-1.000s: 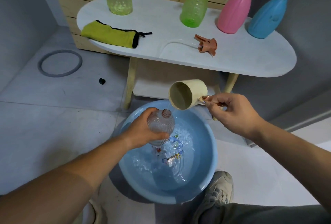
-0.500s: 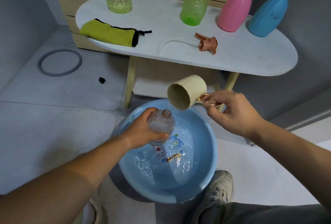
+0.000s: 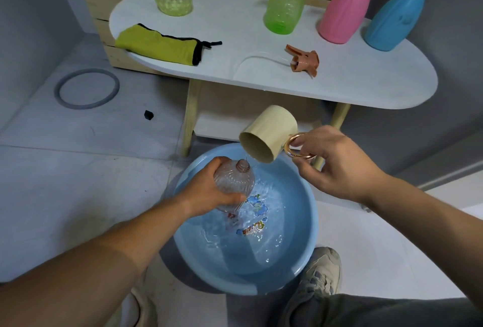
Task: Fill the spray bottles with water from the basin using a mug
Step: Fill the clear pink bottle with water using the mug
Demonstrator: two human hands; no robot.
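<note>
Left hand [image 3: 209, 191] wraps a clear ribbed bottle [image 3: 234, 183], neck up, over the blue basin [image 3: 312, 224]. Right hand [image 3: 337, 167] pinches the ring handle of a cream mug [image 3: 269, 137], tipped mouth-down just above the bottle neck; thin stream of water falls between them.

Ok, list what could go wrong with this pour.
1. The bottle has a narrow mouth, and the thin stream from the tipped mug falls close to its edge, so water may miss into the basin.
2. The right hand pinches the mug only by its ring handle, so it could swivel.
</note>
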